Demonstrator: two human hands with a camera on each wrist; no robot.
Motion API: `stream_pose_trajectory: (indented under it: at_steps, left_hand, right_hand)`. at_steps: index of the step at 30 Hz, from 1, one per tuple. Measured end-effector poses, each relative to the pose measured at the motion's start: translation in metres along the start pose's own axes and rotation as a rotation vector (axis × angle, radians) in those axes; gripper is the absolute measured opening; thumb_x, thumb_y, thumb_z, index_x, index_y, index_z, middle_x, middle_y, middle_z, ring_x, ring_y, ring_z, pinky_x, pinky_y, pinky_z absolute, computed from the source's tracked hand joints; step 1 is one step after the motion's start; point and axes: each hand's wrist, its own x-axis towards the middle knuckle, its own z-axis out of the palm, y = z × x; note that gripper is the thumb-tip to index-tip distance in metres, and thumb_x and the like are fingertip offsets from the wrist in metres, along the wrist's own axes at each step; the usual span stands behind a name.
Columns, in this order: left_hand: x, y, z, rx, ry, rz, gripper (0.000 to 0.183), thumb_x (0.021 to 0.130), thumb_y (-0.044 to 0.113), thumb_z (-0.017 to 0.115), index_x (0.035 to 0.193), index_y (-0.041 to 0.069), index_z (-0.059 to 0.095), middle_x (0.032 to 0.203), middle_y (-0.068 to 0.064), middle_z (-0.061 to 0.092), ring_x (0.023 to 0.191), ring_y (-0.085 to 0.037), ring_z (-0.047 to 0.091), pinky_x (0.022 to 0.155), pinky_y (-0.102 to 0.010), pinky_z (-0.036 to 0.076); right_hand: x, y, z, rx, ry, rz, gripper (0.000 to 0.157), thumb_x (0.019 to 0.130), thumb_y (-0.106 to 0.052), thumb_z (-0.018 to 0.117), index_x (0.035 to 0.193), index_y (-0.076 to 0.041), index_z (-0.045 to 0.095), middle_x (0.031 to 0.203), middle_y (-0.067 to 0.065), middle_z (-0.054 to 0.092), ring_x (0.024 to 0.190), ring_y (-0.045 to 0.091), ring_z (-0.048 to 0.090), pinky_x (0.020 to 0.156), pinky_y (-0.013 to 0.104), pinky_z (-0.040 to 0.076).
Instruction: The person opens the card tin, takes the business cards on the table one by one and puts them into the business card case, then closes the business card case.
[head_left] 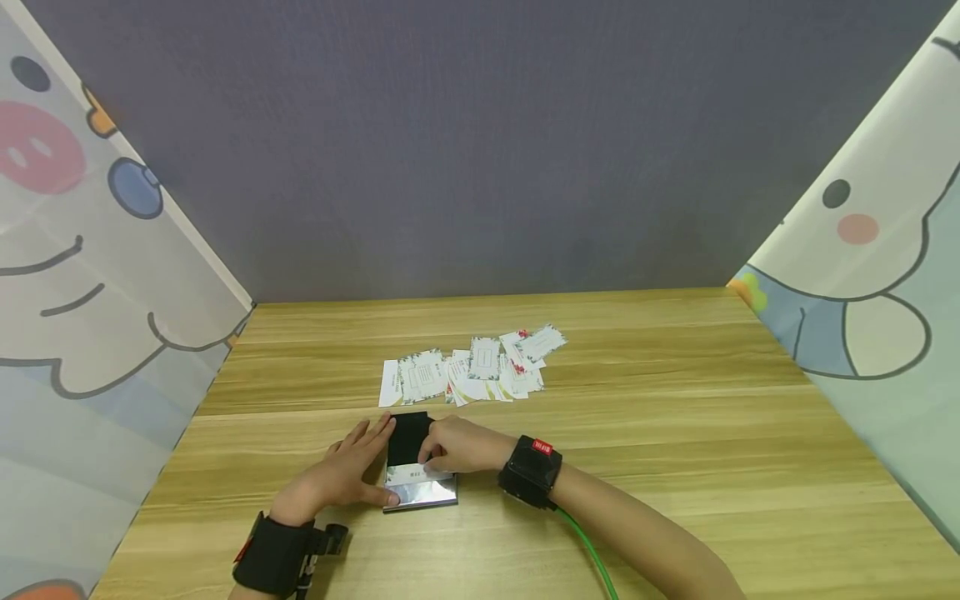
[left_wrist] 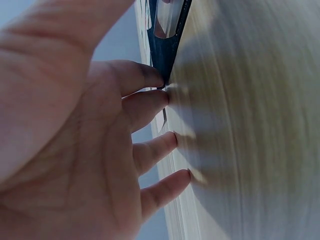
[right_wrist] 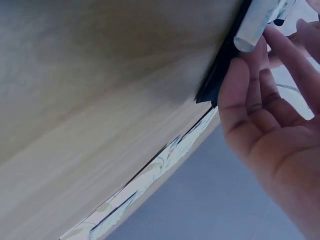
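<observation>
A business card case (head_left: pixel 408 437), black with a shiny silver strip along its near end, lies flat on the table. Across it lies a white printed card (head_left: pixel 402 475), its edge bowed up in the right wrist view. My left hand (head_left: pixel 337 477) spreads along the case's left side, thumb on the near left corner and index fingertip by the far left corner. Its other fingertips rest on the wood in the left wrist view. From the right, my right hand (head_left: pixel 463 445) pinches the card at its right part with curled fingers, which partly cover it.
Beyond the case, several white cards (head_left: pixel 483 358) with leaf and red flower prints lie overlapping in a loose row on the wooden table (head_left: pixel 675 433). A grey panel (head_left: pixel 480 150) rises at the table's back edge. A green cable (head_left: pixel 588 550) runs from the right wrist band.
</observation>
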Motion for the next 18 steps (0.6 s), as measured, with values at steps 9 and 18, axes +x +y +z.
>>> stream_pose_trajectory:
  at_steps: [9,18]
  left_hand:
    - [0.000,0.001,0.000,0.009,0.006,-0.003,0.107,0.065,0.045,0.077,0.145,0.003,0.020,0.152,-0.018,0.015,0.136,-0.048,0.009,0.095,-0.073,0.014]
    - [0.000,0.001,0.000,0.000,0.006,-0.004,0.107,0.066,0.045,0.077,0.145,0.003,0.019,0.152,-0.018,0.014,0.136,-0.048,0.007,0.096,-0.073,0.013]
  right_hand:
    - [-0.002,0.009,-0.006,0.027,0.114,0.065,0.020,0.086,-0.016,0.063,0.102,-0.006,0.068,0.077,-0.004,0.060,0.064,0.000,0.047,0.060,0.012,0.040]
    - [-0.001,0.033,-0.027,0.113,0.369,0.273,0.015,0.083,-0.007,0.061,0.096,0.000,0.066,0.076,0.004,0.062,0.062,0.008,0.048,0.058,0.019,0.041]
